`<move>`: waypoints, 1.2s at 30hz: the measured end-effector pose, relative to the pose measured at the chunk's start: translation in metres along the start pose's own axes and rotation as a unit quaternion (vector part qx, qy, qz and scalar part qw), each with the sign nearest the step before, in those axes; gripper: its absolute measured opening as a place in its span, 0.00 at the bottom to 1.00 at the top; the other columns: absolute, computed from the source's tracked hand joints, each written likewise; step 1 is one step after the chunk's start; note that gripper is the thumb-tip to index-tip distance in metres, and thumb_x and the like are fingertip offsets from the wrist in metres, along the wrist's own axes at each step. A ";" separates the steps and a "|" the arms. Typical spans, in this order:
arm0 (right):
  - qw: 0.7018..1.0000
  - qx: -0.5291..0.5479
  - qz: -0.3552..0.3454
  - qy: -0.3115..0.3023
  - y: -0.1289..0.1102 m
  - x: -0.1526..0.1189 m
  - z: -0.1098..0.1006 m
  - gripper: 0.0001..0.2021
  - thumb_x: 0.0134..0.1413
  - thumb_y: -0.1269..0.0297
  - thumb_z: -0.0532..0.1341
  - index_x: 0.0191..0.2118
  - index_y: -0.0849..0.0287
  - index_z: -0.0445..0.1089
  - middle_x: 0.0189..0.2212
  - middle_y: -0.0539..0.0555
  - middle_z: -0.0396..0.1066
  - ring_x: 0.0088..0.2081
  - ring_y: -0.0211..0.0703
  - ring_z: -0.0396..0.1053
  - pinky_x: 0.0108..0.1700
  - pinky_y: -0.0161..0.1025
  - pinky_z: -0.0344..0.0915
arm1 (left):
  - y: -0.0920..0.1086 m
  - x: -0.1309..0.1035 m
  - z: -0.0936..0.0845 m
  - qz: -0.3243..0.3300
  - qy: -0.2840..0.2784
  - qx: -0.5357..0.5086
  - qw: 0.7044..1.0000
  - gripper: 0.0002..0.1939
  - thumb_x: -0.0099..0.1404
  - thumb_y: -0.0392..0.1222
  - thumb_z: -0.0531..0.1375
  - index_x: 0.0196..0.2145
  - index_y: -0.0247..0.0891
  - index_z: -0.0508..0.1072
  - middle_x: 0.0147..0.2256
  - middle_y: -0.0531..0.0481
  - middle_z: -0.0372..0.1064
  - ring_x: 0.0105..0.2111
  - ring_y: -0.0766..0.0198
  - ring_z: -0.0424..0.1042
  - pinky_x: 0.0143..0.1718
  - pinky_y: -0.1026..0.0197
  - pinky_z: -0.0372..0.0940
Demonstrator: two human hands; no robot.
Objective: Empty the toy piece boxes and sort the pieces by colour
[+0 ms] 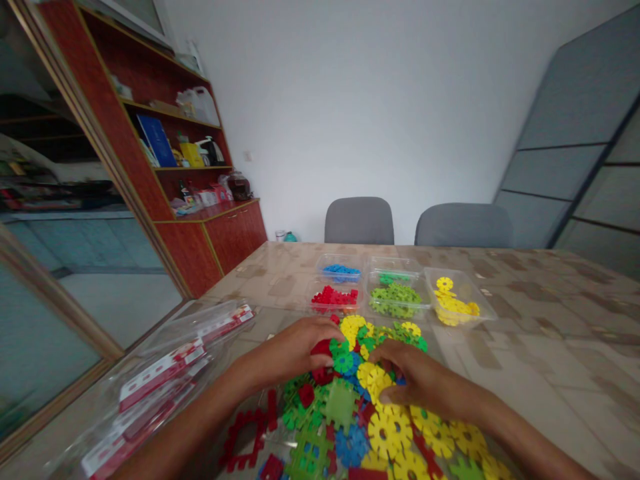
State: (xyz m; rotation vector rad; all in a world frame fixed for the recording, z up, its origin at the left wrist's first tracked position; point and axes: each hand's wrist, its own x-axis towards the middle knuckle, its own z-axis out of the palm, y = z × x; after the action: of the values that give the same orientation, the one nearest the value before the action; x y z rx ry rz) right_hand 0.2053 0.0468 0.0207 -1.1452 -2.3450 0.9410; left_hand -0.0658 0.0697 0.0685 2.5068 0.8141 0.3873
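A mixed pile of plastic building pieces lies on the table before me. Curled at its left side, my left hand (303, 343) has thumb and fingers around a red piece (323, 347). Right beside those fingertips is a green notched disc (342, 356). My right hand (417, 377) reaches in from the right, thumb and fingers apart, over yellow notched discs (374, 379); its far fingers are partly hidden. Nearer to me lie a light green square piece (341, 404), a blue disc (352, 445) and more yellow discs (391, 432).
Behind the pile stand clear tubs holding red pieces (334, 298), blue pieces (341, 271), green pieces (396, 300) and yellow pieces (454, 308). Plastic bags with red-and-white labels (161, 373) lie at left. Two grey chairs (359, 221) stand beyond the table (540, 320).
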 end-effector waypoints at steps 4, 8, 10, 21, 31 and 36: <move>1.000 0.011 0.008 0.027 -0.010 0.000 -0.002 0.16 0.42 0.75 0.66 0.37 0.56 0.63 0.34 0.47 0.64 0.35 0.41 0.60 0.36 0.35 0.54 | 0.001 -0.002 -0.007 -0.002 0.013 -0.005 1.000 0.12 0.67 0.42 0.60 0.48 0.43 0.72 0.47 0.47 0.72 0.47 0.54 0.69 0.51 0.55 0.60; 0.998 0.042 0.022 0.033 -0.016 -0.001 0.000 0.14 0.41 0.76 0.64 0.30 0.55 0.58 0.26 0.44 0.61 0.29 0.37 0.58 0.29 0.33 0.51 | 0.003 0.001 0.000 0.000 -0.026 -0.006 1.000 0.10 0.65 0.39 0.62 0.45 0.42 0.73 0.43 0.48 0.73 0.44 0.55 0.70 0.47 0.58 0.62; 0.997 0.065 0.017 0.029 -0.015 -0.001 0.001 0.12 0.43 0.74 0.63 0.30 0.55 0.58 0.25 0.43 0.60 0.27 0.36 0.57 0.28 0.32 0.51 | 0.004 0.001 0.004 -0.014 -0.045 0.008 0.999 0.13 0.62 0.38 0.65 0.45 0.41 0.73 0.42 0.48 0.73 0.43 0.55 0.71 0.45 0.59 0.62; 0.975 0.007 0.065 0.212 0.037 -0.003 -0.071 0.17 0.56 0.46 0.55 0.36 0.56 0.63 0.24 0.46 0.59 0.26 0.40 0.59 0.27 0.36 0.56 | 0.010 0.002 0.007 -0.023 -0.078 -0.021 0.996 0.17 0.59 0.35 0.67 0.46 0.43 0.74 0.40 0.50 0.72 0.38 0.59 0.72 0.39 0.63 0.63; 0.876 -0.165 0.207 0.403 0.104 -0.027 -0.148 0.23 0.47 0.37 0.53 0.27 0.54 0.69 0.26 0.65 0.74 0.29 0.63 0.69 0.30 0.50 0.57 | -0.013 -0.013 -0.022 -0.090 -0.022 -0.019 0.996 0.16 0.62 0.32 0.60 0.47 0.42 0.75 0.40 0.53 0.75 0.38 0.59 0.73 0.39 0.63 0.63; 0.884 -0.172 0.189 0.390 0.089 -0.041 -0.133 0.19 0.49 0.43 0.54 0.31 0.52 0.74 0.33 0.65 0.78 0.34 0.68 0.73 0.35 0.55 0.63 | -0.032 -0.016 -0.020 -0.134 -0.014 0.013 0.991 0.22 0.56 0.35 0.64 0.49 0.37 0.74 0.43 0.47 0.75 0.39 0.54 0.73 0.41 0.58 0.64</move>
State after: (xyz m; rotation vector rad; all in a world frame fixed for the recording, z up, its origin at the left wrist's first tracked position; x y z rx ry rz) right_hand 0.3555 0.1079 0.0512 -1.7525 -1.6669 0.0726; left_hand -0.1017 0.0895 0.0671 2.3784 1.1322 0.2488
